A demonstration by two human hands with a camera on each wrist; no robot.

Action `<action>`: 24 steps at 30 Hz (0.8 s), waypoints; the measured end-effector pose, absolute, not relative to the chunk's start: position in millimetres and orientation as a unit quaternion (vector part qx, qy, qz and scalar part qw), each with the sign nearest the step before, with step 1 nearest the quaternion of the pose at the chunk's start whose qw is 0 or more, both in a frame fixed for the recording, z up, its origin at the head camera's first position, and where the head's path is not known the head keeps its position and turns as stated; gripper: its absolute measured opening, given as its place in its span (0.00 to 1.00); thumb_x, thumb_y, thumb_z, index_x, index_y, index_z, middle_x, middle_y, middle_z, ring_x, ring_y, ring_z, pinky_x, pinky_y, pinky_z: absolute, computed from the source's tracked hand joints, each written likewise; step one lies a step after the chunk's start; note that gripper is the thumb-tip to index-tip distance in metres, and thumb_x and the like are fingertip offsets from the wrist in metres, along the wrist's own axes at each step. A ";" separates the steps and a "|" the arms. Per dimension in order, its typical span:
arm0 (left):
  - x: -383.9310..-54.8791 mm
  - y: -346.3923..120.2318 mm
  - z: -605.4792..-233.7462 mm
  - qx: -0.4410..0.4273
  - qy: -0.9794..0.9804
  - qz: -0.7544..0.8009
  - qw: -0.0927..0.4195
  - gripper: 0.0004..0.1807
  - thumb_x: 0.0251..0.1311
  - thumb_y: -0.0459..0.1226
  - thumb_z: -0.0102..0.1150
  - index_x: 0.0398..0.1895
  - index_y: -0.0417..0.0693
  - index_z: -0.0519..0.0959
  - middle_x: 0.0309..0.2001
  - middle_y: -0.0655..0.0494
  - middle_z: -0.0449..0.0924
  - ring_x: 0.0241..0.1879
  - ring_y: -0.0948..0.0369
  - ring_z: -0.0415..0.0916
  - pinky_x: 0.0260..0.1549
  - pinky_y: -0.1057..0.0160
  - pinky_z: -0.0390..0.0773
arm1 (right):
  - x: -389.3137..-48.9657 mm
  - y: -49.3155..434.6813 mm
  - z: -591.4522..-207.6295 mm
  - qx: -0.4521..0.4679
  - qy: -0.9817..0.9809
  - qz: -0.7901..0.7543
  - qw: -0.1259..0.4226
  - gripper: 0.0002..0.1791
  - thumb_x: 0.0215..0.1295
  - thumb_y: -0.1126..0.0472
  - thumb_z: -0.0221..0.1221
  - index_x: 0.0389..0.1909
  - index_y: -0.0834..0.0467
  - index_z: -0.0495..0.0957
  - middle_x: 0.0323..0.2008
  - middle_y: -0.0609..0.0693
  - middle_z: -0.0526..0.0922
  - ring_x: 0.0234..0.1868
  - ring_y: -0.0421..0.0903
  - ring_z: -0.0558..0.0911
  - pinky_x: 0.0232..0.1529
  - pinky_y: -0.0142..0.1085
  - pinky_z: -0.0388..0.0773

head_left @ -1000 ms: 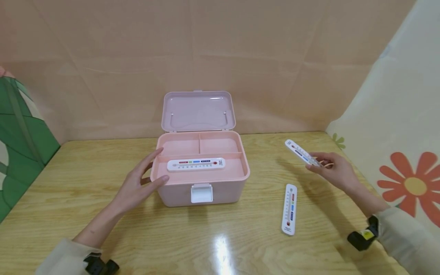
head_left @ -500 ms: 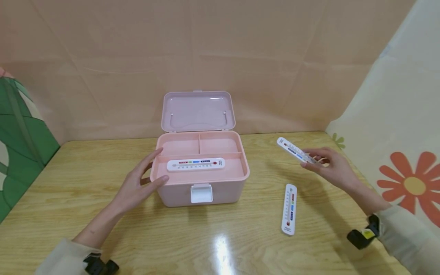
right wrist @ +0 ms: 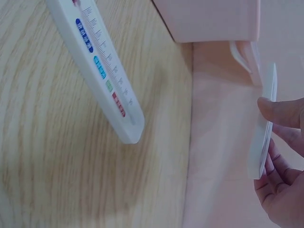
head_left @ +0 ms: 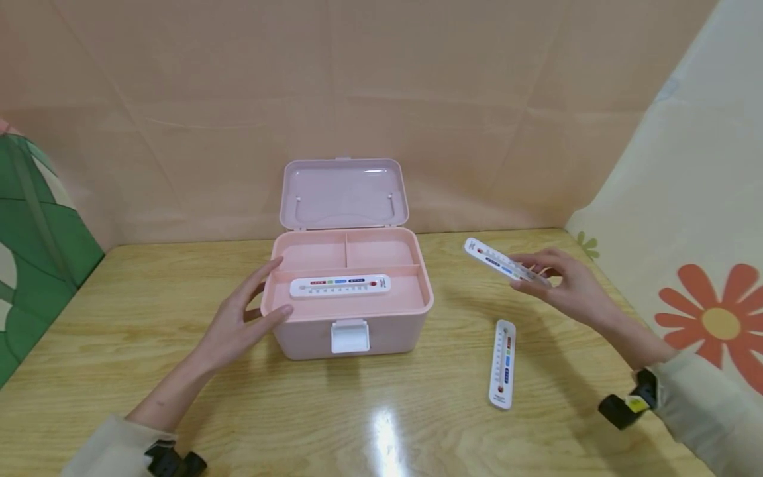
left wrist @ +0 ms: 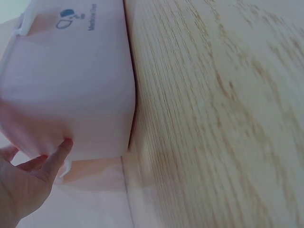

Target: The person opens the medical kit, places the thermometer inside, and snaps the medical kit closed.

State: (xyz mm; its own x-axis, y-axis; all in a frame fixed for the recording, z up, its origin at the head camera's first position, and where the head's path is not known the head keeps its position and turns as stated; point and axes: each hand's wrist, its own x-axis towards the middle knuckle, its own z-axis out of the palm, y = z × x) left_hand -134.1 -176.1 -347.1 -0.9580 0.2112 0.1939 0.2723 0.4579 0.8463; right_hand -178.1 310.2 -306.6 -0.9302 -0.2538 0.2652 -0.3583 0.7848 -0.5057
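Observation:
A pink medicine box (head_left: 393, 336) stands on the table with its lid (head_left: 344, 192) raised behind it. My left hand (head_left: 235, 324) rests its spread thumb and fingers on the box's left side and rim; fingertips touch the outer wall (left wrist: 90, 128) in the left wrist view. Lying across the front compartment is a white thermometer (head_left: 340, 285). My right hand (head_left: 569, 288) pinches a second thermometer (head_left: 496, 259) between thumb and fingers, tilted above the table to the right of the box. A third thermometer (head_left: 503, 364) lies on the table below that hand.
Two small compartments (head_left: 381, 248) lie at the back of the box's tray, and a white latch (head_left: 350, 336) is at its front. The wooden table (head_left: 238, 424) meets a plain backdrop (head_left: 477, 132) behind; a flowered cloth (head_left: 703, 252) hangs at the right.
My right hand has moved left toward the box with its thermometer. The left hand, the box and the other two thermometers stay where they were.

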 end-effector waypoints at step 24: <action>-133.9 -173.9 -345.4 -0.144 -0.850 -0.505 0.030 0.39 0.64 0.43 0.59 0.74 0.68 0.52 0.75 0.50 0.48 0.70 0.41 0.55 0.56 0.40 0.72 | -177.0 288.4 -278.4 0.213 -0.939 0.252 0.097 0.23 0.56 0.57 0.69 0.54 0.53 0.81 0.42 0.51 0.79 0.38 0.36 0.72 0.36 0.27 0.68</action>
